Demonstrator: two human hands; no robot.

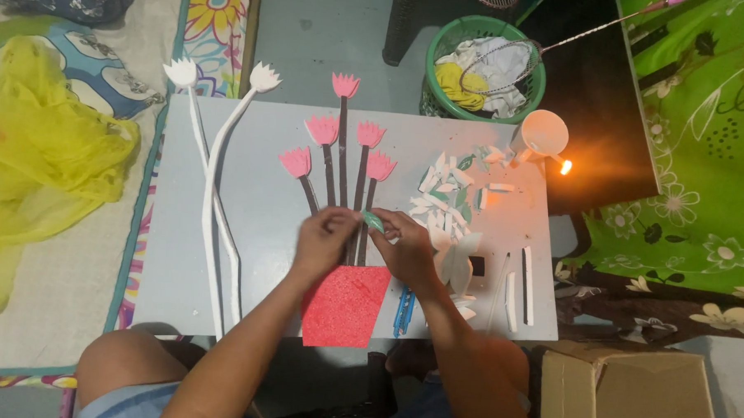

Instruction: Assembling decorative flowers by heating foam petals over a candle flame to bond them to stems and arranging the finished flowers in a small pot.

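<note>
Over the pale grey board desk (222, 253) I'm seeing both hands meeting at the dark paper stems. Left hand (325, 240) and right hand (404, 247) are pinching a small green paper leaf (373, 221) between fingertips, both grips narrow and closed on it, holding it against the stems just above the red foam pot cutout (344, 303). Five pink paper tulip heads (341, 138) are sitting atop the stems, fanned out. Two long white foam flowers (216, 195) are lying left of that, stems crossing. Pile of white and green paper scraps (447, 195) is lying just right of the right hand, blue tool (403, 311) near that wrist; can't tell what kind. Lit candle flame (565, 166) is burning at the desk's far right corner, beside a pale round cup (544, 133).
</note>
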